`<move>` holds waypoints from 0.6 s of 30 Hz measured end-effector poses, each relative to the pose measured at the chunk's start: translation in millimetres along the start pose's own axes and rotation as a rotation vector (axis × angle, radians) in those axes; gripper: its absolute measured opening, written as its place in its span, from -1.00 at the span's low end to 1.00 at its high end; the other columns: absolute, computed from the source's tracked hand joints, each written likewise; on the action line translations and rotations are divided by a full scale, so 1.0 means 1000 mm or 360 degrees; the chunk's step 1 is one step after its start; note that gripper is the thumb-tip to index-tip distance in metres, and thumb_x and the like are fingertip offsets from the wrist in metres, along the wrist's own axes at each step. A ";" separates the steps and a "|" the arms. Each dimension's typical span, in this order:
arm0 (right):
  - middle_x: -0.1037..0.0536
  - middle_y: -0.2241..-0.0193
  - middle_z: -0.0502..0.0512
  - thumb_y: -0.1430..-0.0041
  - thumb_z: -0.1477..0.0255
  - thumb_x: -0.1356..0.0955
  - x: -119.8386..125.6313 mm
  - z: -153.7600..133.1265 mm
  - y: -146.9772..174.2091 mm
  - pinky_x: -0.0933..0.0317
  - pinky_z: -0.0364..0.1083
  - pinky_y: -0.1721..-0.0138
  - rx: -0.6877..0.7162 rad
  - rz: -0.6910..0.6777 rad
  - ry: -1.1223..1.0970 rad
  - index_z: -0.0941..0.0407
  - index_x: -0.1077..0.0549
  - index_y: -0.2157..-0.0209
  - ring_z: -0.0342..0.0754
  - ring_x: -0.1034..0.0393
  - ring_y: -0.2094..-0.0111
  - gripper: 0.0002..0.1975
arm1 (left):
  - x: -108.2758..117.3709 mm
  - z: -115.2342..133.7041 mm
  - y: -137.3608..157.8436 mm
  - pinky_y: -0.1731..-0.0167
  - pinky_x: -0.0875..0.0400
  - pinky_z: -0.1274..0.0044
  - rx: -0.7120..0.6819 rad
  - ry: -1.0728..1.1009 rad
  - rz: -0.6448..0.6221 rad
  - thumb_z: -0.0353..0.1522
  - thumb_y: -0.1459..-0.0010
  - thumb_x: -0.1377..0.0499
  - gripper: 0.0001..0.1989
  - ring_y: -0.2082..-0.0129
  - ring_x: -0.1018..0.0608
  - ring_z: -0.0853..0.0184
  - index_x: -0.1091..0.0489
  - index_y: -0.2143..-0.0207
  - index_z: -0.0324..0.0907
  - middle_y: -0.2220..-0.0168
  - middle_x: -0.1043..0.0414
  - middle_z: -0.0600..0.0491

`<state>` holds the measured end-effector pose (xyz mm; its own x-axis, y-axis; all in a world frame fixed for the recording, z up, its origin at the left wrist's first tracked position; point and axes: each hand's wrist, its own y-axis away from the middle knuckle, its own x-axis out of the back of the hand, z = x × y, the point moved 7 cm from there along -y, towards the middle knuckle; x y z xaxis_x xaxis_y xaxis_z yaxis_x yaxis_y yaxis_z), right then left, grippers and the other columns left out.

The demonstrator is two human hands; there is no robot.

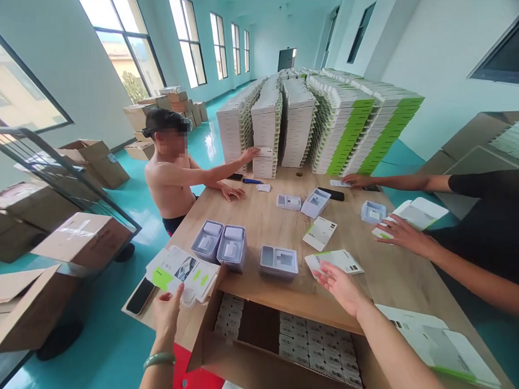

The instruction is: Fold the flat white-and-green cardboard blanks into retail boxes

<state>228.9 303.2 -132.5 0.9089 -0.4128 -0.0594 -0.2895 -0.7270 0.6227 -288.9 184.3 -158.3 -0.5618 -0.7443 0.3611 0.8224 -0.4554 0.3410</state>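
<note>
My left hand (166, 311), with a green bangle at the wrist, is at the near edge of a pile of printed leaflets (188, 271). Its fingers are curled and the thumb presses at the edge of the top leaflet. Palm turned up and fingers apart, my right hand (341, 288) is open over the left end of a flat white printed box (341, 262); whether it touches the box I cannot tell. Between my hands stands a stack of clear plastic trays (279, 261). Two more tray stacks (231, 246) with white pieces inside stand beside the leaflets.
Below me an open carton (265, 359) holds rows of small white boxes. A phone (140, 296) lies at the left table edge. One co-worker (169, 169) reaches to tall stacks of white boxes (299, 119); another's hand (399, 232) is on flat boxes at right. More flat boxes (443, 341) lie near right.
</note>
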 end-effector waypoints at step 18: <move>-0.70 0.23 0.17 -0.04 -0.07 -0.43 0.041 0.074 0.144 -0.51 0.00 0.15 0.0512 -0.0387 0.0418 0.07 -0.65 0.24 0.08 -0.62 0.30 -0.50 | 0.022 0.031 0.079 0.46 -0.56 0.71 0.0160 0.0827 -0.0251 -0.53 -0.05 -0.39 -0.81 0.54 -0.62 0.46 -0.43 0.36 -0.18 0.50 -0.61 0.17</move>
<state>202.0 140.6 -103.1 0.9948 -0.0876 0.0516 -0.1000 -0.9353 0.3395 -238.8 146.4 -96.5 -0.5387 -0.8255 -0.1682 0.7049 -0.5510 0.4466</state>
